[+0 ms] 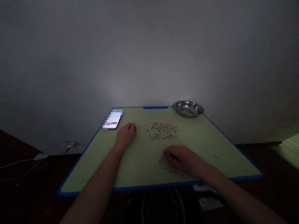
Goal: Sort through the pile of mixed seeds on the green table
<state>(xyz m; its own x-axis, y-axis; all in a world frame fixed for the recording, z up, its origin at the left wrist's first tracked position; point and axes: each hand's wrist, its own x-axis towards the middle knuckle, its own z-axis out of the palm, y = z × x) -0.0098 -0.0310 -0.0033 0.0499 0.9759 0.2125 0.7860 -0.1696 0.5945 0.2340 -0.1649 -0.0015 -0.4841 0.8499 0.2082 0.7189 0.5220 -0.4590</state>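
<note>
My left hand point(126, 133) rests on the table left of a scattered patch of small dark and pale bead-like pieces point(164, 130). Its fingers are curled in, and whatever may be inside them is hidden. Closer to the front edge, my right hand point(183, 157) has thumb and forefinger bent around a see-through, flat plastic-looking piece point(163, 162) lying low on the tabletop. The dim light hides its exact kind. Several dark pieces point(171, 171) lie just below that hand.
A shiny steel bowl point(189, 109) stands at the table's back right corner. A lit phone point(113, 119) lies at the left edge. A thin brown sliver point(216, 156) is on the right side. The blue-rimmed table point(140, 174) meets a grey wall point(149, 62) behind.
</note>
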